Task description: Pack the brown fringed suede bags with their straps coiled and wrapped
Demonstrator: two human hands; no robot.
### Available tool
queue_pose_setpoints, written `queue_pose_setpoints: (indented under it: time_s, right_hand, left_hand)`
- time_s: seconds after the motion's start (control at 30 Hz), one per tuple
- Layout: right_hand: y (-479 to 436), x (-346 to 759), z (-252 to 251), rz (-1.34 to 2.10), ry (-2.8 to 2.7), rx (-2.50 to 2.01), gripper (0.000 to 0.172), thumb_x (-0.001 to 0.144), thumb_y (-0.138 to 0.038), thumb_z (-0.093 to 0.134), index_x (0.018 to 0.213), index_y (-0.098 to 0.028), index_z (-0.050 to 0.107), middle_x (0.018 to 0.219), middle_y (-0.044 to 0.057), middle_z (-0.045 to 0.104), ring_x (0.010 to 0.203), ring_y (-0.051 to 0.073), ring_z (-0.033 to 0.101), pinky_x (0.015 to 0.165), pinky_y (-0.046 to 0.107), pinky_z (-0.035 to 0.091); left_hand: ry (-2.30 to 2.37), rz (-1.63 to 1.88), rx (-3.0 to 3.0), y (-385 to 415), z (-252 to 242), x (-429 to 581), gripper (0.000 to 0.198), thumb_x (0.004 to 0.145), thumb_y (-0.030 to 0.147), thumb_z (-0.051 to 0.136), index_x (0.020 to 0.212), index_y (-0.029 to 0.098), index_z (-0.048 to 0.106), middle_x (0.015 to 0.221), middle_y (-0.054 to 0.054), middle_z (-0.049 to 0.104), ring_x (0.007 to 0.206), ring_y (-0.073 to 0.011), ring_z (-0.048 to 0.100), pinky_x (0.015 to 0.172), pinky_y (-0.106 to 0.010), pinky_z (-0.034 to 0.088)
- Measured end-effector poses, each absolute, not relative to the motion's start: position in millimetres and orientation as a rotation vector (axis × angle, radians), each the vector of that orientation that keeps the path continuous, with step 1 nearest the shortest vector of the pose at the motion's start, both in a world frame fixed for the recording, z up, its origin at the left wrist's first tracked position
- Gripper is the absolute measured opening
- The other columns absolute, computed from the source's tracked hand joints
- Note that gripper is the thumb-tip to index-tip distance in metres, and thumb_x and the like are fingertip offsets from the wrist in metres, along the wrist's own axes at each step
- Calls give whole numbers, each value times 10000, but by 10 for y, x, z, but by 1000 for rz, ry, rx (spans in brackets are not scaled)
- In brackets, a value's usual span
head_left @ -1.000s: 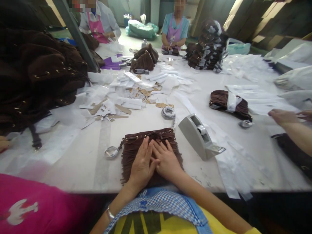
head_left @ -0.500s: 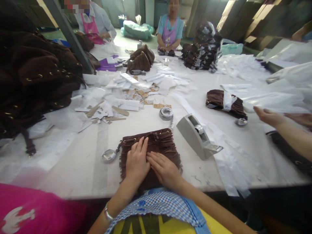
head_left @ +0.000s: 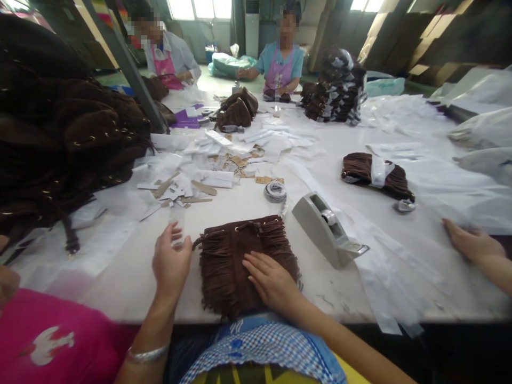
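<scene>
A dark brown fringed suede bag (head_left: 244,261) lies flat on the table before me, with gold eyelets along its top edge. My right hand (head_left: 274,277) rests flat on the bag's middle, fingers stretched out. Left of the bag, my left hand (head_left: 172,264) is raised, its fingers loosely bent and the thumb apart. A short dark strap (head_left: 197,242) runs from the bag's upper left corner toward this hand; its far end is hidden. Above the upper right corner lies a wrapped coil (head_left: 275,191). A grey tape dispenser (head_left: 326,229) stands to the right.
Brown bags (head_left: 80,128) are heaped at the left beside a metal post (head_left: 132,69). Paper and card scraps (head_left: 208,178) cover the middle. A banded bag (head_left: 376,173) lies right, near a co-worker's hand (head_left: 472,242). Two people sit across, by stacked bags (head_left: 336,88).
My left hand has lifted off the bag and moved left, where the wrapped strap end showed before. My right hand stays on the bag. The co-worker's hand at the right has lowered.
</scene>
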State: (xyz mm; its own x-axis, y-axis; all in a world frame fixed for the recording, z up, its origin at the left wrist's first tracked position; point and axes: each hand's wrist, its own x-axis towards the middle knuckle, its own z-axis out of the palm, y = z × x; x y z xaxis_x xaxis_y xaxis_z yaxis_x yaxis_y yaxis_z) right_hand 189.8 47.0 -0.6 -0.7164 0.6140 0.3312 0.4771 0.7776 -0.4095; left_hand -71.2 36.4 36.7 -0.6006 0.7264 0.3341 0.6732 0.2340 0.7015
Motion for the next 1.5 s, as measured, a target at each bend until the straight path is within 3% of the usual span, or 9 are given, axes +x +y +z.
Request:
queue_pose_setpoints:
  time_s: [0.13,0.23,0.43,0.67,0.87,1.0,1.2,1.4,1.5]
  right_hand:
    - [475,1900,-37,390,-2539,-833,393,989,-222,452,1354,-136,569,1397,90,571,1346,225,465,1143,407,405]
    - [456,1878,-44,387,-2546,-822,405,977,-205,455,1364,-148,562,1378,100,586,1343,233,468,1154,434,375]
    - [450,2009,66,316,-2558,-1045,463,981,-368,485,1405,-184,514,1477,78,484,1401,273,386,1190,516,253]
    - [529,2786,223,71,-2347,-1661,362,972,-206,448,1277,-144,632,1386,137,571,1272,302,532,1035,465,457]
    - [239,2393,277,214,-2606,-977,476,985,-367,486,1437,-216,474,1517,57,433,1430,254,343,1179,486,304]
    - [100,2184,109,339,-2703,-843,475,997,-350,456,1452,-215,451,1540,60,390,1438,258,331,1164,497,328]
    - [255,2288,281,600,-2635,-813,409,938,-324,572,1333,-223,594,1410,81,560,1346,272,471,1129,473,391]
    - [703,2099,622,677,-2234,-876,224,966,-211,515,1056,-218,720,1096,63,730,1004,174,682,921,313,554]
    - [769,1842,567,724,-2260,-621,231,959,-212,530,1113,-206,702,1162,77,708,1034,185,663,933,332,551]
  left_hand:
    - [2194,1278,1919,322,537,-236,333,969,257,453,1270,208,587,1262,-91,646,1199,-209,585,1057,-374,443]
    - [1813,799,2322,331,372,166,468,980,325,456,1441,243,442,1516,-85,443,1421,-251,369,1168,-466,311]
    - [2000,433,2297,304,26,185,635,985,480,388,1536,196,253,1584,-114,302,1481,-303,215,1145,-582,291]
    - [2032,379,2377,326,76,207,614,955,487,449,1490,192,379,1580,-114,307,1471,-322,242,1135,-570,319]
    - [1995,358,2447,264,63,99,593,957,454,462,1484,194,387,1572,-126,314,1464,-329,257,1124,-601,313]
    - [1869,446,2534,145,197,-60,575,921,458,538,1423,185,478,1518,-147,415,1429,-332,341,1135,-620,288]
    - [1835,838,2319,71,319,174,294,965,241,485,1201,194,654,1287,-76,661,1209,-203,602,1044,-364,494]
    - [1713,796,2521,-4,-24,369,369,958,194,485,1315,155,572,1355,-107,611,1267,-247,559,1080,-460,462]
    - [1652,1018,2407,-31,-58,310,262,925,190,501,1102,140,688,1103,-124,728,1085,-251,664,989,-438,532]
